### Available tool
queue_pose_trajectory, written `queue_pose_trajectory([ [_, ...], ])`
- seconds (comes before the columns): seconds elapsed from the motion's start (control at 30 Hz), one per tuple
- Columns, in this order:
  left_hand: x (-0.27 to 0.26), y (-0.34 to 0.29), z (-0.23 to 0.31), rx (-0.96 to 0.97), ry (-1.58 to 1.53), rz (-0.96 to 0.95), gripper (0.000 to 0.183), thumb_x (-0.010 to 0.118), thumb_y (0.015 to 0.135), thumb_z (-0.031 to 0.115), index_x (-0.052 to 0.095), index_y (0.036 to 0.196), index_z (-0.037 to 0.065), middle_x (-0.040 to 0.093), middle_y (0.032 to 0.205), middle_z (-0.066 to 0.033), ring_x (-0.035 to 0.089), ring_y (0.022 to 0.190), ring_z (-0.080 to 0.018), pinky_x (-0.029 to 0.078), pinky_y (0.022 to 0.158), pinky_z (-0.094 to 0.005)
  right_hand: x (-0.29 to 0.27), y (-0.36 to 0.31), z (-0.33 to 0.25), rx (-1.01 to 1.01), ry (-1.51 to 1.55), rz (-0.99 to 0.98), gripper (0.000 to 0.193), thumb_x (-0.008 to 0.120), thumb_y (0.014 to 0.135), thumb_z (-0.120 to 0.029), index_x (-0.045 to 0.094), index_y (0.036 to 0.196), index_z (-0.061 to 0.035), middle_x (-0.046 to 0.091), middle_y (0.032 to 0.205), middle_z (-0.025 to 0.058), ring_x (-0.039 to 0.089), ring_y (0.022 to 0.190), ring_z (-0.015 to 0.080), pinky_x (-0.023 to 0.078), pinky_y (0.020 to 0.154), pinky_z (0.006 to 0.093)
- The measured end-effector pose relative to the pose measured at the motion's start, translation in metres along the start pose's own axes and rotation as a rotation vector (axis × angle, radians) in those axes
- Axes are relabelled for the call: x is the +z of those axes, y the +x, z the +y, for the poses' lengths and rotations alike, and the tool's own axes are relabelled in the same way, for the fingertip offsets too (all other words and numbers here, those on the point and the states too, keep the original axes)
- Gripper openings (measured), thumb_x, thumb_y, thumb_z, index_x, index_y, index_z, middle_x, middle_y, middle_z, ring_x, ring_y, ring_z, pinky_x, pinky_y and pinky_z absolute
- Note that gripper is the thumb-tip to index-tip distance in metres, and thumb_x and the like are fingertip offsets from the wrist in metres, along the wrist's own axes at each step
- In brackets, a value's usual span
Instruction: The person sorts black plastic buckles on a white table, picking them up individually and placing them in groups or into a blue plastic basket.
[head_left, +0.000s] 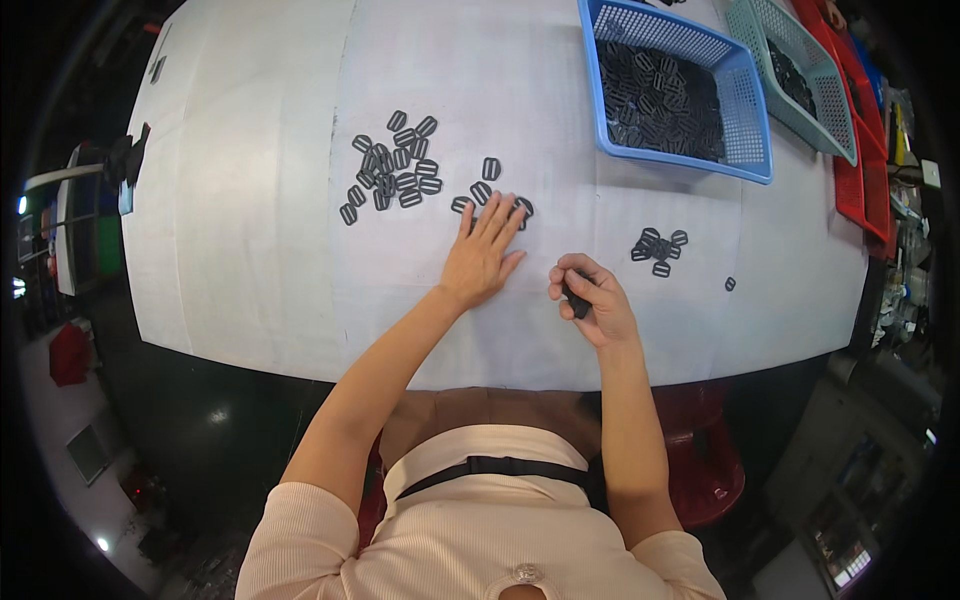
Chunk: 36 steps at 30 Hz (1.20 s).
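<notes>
White desk [250, 200]. Left hand [482, 255]: fingers spread flat, tips touching a few black buckles [490, 195], loose pile [395, 165] further left. Right hand [590, 300], just right of it: fingers clamped on one black buckle [577, 300]. Blue basket [745, 110] of buckles beyond.

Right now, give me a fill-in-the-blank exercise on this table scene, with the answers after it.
1. The left hand lies flat with its fingertips on a few black ____.
2. The right hand is closed around a small ____ piece.
3. The nearest basket, holding many buckles, is ____ in colour.
4. The biggest loose pile lies to the ____ of the left hand.

Missing words: buckles; black; blue; left
</notes>
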<state>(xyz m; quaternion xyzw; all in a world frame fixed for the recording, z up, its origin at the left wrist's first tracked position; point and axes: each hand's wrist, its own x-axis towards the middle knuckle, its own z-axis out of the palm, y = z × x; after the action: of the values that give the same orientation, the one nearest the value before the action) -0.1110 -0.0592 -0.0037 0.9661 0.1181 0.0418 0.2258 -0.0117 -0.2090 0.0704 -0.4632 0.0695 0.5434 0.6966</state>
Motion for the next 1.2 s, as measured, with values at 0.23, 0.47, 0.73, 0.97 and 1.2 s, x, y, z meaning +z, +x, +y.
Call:
queue_pose_trajectory([
  [0.23, -0.016, -0.004, -0.022, -0.231, -0.254, 0.449, 0.03, 0.055, 0.079, 0.015, 0.053, 0.108, 0.006, 0.05, 0.111, -0.0113, 0.042, 0.108, -0.0303, 0.031, 0.092, -0.0407, -0.036, 0.01, -0.012, 0.103, 0.252, -0.09, 0.029, 0.039, 0.091, -0.029, 0.05, 0.081, -0.0038, 0.035, 0.058, -0.0003, 0.029, 0.047, 0.0062, 0.022, 0.036, 0.015],
  [0.47, -0.014, 0.054, -0.031, -0.341, -0.062, 0.403, 0.024, 0.068, 0.069, 0.02, 0.059, 0.087, 0.007, 0.054, 0.087, -0.0034, 0.047, 0.083, -0.0232, 0.036, 0.071, -0.0333, -0.051, 0.022, -0.006, 0.036, 0.334, -0.226, 0.044, 0.031, 0.091, -0.043, 0.037, 0.065, -0.0081, 0.032, 0.056, 0.0004, 0.028, 0.046, 0.0094, 0.023, 0.038, 0.0193],
  [0.73, -0.053, 0.063, 0.007, -0.683, -1.085, 0.01, 0.019, 0.061, 0.077, 0.007, 0.051, 0.087, -0.005, 0.06, 0.078, -0.0114, 0.061, 0.071, -0.0159, 0.049, 0.061, -0.0221, -0.017, 0.01, -0.006, -0.072, 0.006, 0.073, 0.027, 0.044, 0.09, -0.029, 0.05, 0.082, -0.0037, 0.043, 0.065, 0.0002, 0.04, 0.055, 0.0064, 0.026, 0.042, 0.0175],
  [0.97, -0.1, 0.001, 0.068, -0.824, -1.555, -0.009, 0.027, 0.055, 0.079, 0.002, 0.044, 0.101, -0.007, 0.059, 0.089, -0.0168, 0.061, 0.08, -0.0195, 0.051, 0.073, -0.0271, 0.032, -0.01, -0.004, -0.477, -0.659, 0.136, 0.016, 0.061, 0.078, -0.014, 0.056, 0.087, -0.002, 0.044, 0.06, -0.0037, 0.038, 0.053, 0.0056, 0.031, 0.046, 0.0195],
  [1.2, -0.111, -0.021, 0.095, -0.878, -1.533, 0.0, 0.023, 0.05, 0.079, -0.001, 0.041, 0.099, -0.007, 0.058, 0.086, -0.0179, 0.061, 0.08, -0.0201, 0.052, 0.073, -0.0286, 0.046, -0.016, 0.014, -0.678, -0.88, 0.317, 0.021, 0.061, 0.077, -0.017, 0.056, 0.067, 0.0006, 0.046, 0.056, 0.004, 0.04, 0.048, 0.0108, 0.033, 0.046, 0.0254],
])
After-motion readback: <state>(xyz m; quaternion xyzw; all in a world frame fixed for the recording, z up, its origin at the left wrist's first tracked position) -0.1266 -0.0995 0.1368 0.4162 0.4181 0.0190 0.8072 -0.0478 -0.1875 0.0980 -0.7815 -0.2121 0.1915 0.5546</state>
